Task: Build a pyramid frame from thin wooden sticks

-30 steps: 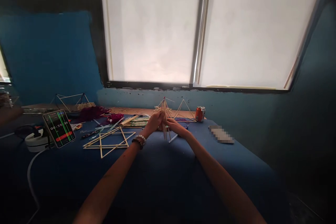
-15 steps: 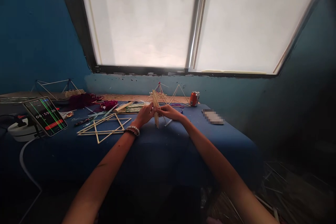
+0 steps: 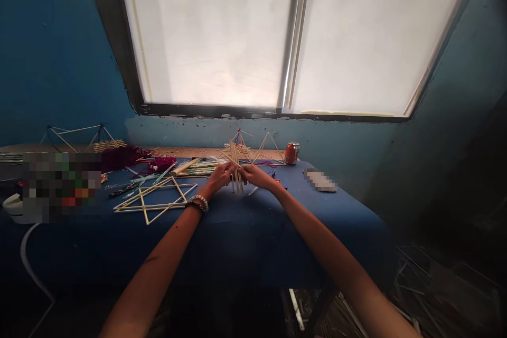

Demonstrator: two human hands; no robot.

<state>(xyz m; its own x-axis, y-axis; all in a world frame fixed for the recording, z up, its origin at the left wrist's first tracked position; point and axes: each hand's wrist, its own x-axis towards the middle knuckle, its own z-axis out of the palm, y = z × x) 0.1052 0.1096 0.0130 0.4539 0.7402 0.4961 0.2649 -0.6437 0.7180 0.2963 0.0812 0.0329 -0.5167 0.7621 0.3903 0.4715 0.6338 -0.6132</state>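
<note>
Over the blue table a bundle of thin wooden sticks stands nearly upright between my hands. My left hand, with beaded bracelets at the wrist, has its fingers closed around the sticks from the left. From the right, my right hand pinches the same bundle; some of its fingertips are hidden behind the sticks. A flat star-shaped frame of sticks lies on the table left of my left wrist.
Purple yarn and a bundle of wrapped sticks lie at the back left. A stick triangle stands near the wall, beside an orange can. A blurred flat object rests at the right. Loose sticks litter the floor.
The bundle's sticks have shifted from tightly aligned to slightly fanned and crossed in my hands. Both hands keep hold. The view has moved a little.
</note>
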